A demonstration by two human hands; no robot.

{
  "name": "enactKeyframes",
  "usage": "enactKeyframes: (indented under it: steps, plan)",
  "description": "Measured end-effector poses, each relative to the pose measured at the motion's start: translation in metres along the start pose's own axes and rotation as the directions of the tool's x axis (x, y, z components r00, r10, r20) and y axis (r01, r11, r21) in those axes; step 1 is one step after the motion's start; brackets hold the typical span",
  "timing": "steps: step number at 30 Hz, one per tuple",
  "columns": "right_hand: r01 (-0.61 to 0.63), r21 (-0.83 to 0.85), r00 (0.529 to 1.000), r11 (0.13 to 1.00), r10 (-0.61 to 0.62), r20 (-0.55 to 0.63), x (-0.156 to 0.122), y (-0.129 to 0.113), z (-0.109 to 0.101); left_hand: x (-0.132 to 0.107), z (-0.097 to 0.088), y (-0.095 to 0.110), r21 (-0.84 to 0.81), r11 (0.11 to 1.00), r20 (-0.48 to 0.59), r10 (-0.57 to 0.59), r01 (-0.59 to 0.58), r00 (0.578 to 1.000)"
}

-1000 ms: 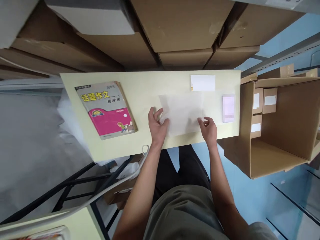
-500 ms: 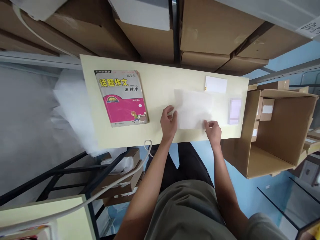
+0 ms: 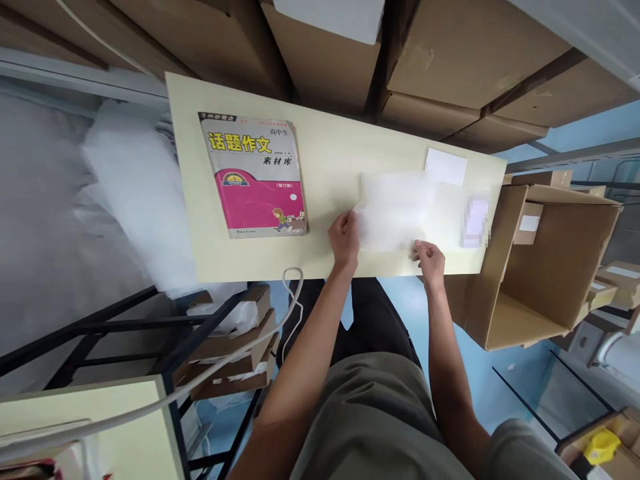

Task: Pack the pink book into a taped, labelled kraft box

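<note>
A thin, translucent white sheet [image 3: 393,210], paper or film, is spread over the cream tabletop [image 3: 320,250] in front of me. My left hand [image 3: 345,235] is closed on its left edge, thumb against curled fingers. At the lower right corner of the sheet, my right hand [image 3: 429,259] pinches with thumb and forefinger. A worn pink and grey book [image 3: 260,183] with yellow lettering lies to the left of my left hand. Beyond the sheet's upper right corner rests a small white card or pad [image 3: 447,167]. A blurred pale purple item [image 3: 475,222] lies to the right.
An open cardboard box [image 3: 560,267] stands at the table's right end. Closed cartons [image 3: 320,60] line the shelf behind. A white cable [image 3: 240,350] loops up to the front edge. White plastic wrapping [image 3: 130,193] hangs on the left.
My left hand has gone from loosely spread fingers to a closed grip on the sheet's left edge. My right fingers have tightened at its corner. The camera view has shifted slightly.
</note>
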State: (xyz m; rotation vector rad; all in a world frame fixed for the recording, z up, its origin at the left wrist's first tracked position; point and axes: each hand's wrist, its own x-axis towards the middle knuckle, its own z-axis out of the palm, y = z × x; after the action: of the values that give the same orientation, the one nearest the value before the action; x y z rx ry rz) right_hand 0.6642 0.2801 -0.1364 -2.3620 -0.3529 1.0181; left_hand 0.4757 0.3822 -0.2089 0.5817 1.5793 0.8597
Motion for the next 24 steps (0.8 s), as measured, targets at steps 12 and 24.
enactKeyframes:
  steps: [12, 24]
  plan:
    - [-0.028, 0.34, 0.998, 0.94, 0.043, -0.039, 0.005, -0.028, 0.014, -0.003, -0.003, 0.013, -0.026, 0.99, 0.119, -0.138, 0.142, 0.983]
    - [0.803, 0.126, 0.557, 0.582, -0.809, 0.189, -0.085, -0.084, 0.09, 0.0, -0.096, 0.048, 0.519, 0.758, 0.023, 0.449, -0.394, 0.893]
